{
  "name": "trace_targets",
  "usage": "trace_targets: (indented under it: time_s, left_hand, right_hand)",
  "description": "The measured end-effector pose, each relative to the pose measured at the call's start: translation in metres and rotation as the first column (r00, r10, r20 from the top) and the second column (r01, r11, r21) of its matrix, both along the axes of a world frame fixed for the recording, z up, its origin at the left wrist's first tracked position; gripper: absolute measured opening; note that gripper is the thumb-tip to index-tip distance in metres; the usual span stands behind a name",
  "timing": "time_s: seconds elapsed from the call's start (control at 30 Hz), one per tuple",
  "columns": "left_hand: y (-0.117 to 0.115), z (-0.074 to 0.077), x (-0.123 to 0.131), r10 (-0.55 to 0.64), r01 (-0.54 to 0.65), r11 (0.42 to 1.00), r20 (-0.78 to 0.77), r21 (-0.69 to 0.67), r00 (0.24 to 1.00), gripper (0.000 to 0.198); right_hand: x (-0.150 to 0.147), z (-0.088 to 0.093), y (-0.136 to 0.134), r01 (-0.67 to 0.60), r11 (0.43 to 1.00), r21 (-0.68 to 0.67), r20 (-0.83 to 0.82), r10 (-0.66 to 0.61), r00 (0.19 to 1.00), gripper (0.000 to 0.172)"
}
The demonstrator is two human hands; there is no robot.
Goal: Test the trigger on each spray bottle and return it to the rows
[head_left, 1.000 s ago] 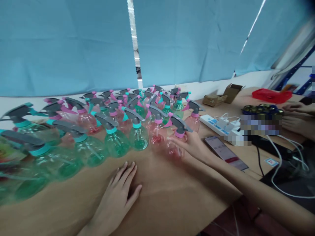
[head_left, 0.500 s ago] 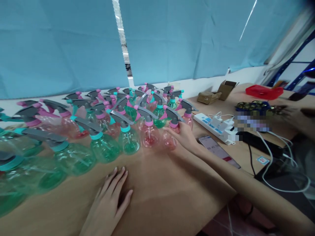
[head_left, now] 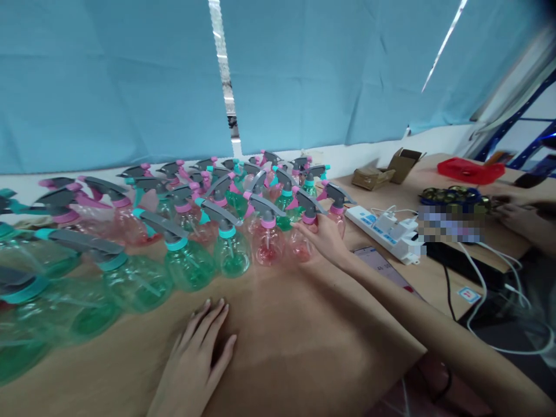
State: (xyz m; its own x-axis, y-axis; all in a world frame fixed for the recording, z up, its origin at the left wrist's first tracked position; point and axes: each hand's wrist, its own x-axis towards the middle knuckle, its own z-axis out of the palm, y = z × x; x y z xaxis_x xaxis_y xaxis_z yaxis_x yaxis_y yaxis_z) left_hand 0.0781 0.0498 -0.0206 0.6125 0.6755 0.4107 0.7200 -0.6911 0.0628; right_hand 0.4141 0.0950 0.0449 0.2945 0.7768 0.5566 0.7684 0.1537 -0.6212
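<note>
Spray bottle (head_left: 299,243) — pink-tinted, grey trigger (head_left: 309,205), seemingly empty — under right hand (head_left: 324,240).

Slim left hand (head_left: 195,350), long tapered fingers (head_left: 212,315), short pale nails (head_left: 220,302); right hand (head_left: 325,240) likewise slender; right forearm (head_left: 391,295) bare, smooth, narrowing toward wrist

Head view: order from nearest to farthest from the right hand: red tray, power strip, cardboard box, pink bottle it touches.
1. Pink bottle, under the right hand
2. Power strip, to the right
3. Cardboard box, back right
4. Red tray, farthest right
</note>
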Motion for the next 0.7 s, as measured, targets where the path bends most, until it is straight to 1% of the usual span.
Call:
trace_targets:
  time_s: [0.17, 0.3, 0.4, 0.53, 0.63, 0.7]
  left_hand:
    - [-0.001, 0.000, -0.001, 0.007, -0.007, 0.999, 0.008, -0.033, 1.000, 0.044]
    - [-0.001, 0.000, -0.003, 0.003, -0.003, 1.000, -0.001, -0.019, 1.000, 0.043]
    - [0.001, -0.003, -0.005, -0.006, 0.006, 1.000, 0.001, 0.004, 1.000, 0.043]
    - [0.005, -0.010, -0.009, -0.037, 0.038, 0.998, -0.021, 0.049, 0.999, 0.043]
    - [0.011, -0.018, -0.013, -0.059, 0.063, 0.994, -0.047, 0.086, 0.997, 0.043]
    - [0.015, -0.023, -0.016, -0.079, 0.083, 0.994, -0.063, 0.069, 0.995, 0.043]
  right_hand:
    - [-0.004, -0.010, 0.001, 0.032, 0.999, 0.042, -0.061, -0.029, 0.998, 0.037]
    - [-0.008, -0.013, 0.005, 0.050, 0.996, 0.076, -0.091, -0.043, 0.995, 0.037]
    - [-0.010, -0.012, 0.009, 0.051, 0.995, 0.085, -0.084, -0.044, 0.996, 0.035]
    - [-0.011, -0.009, 0.012, 0.033, 0.996, 0.085, -0.067, -0.028, 0.997, 0.034]
    - [-0.011, -0.003, 0.006, 0.005, 0.995, 0.096, -0.056, 0.000, 0.998, 0.033]
    - [-0.009, 0.003, -0.003, -0.028, 0.994, 0.105, -0.055, 0.034, 0.998, 0.032]
